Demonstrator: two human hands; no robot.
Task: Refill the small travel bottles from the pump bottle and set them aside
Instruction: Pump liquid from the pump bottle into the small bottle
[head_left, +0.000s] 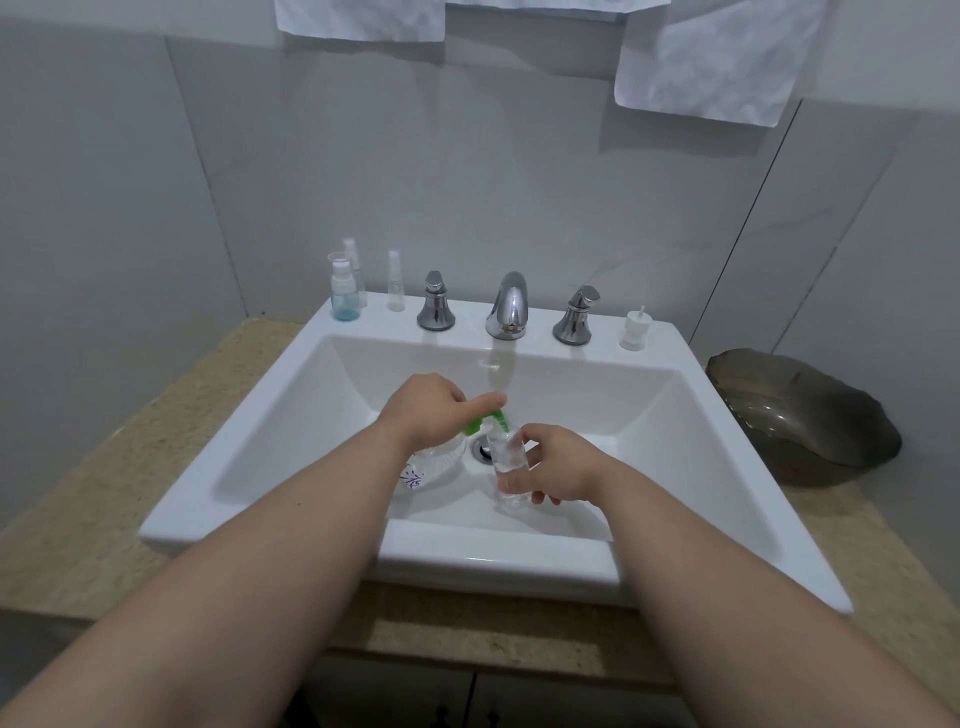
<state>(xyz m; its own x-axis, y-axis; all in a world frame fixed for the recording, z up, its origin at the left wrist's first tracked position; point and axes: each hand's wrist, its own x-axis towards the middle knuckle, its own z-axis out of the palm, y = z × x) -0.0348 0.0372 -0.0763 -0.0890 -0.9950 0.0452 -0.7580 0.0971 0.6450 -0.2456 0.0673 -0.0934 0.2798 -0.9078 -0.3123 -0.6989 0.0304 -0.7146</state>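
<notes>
Over the sink, the pump bottle is clasped by the left grip, forefinger laid along its green pump. At its three o'clock, touching that pump's tip, the travel bottle is pinched in the right grip.

The white ceramic sink basin lay open along its left and right sides. Its rear ledge was crowded: small clear plastic bottles at the left, chrome tap handles flanking a curved chrome spout, and a white plastic cap at the right. A dark glass bowl blocked the right end of the speckled beige counter.
</notes>
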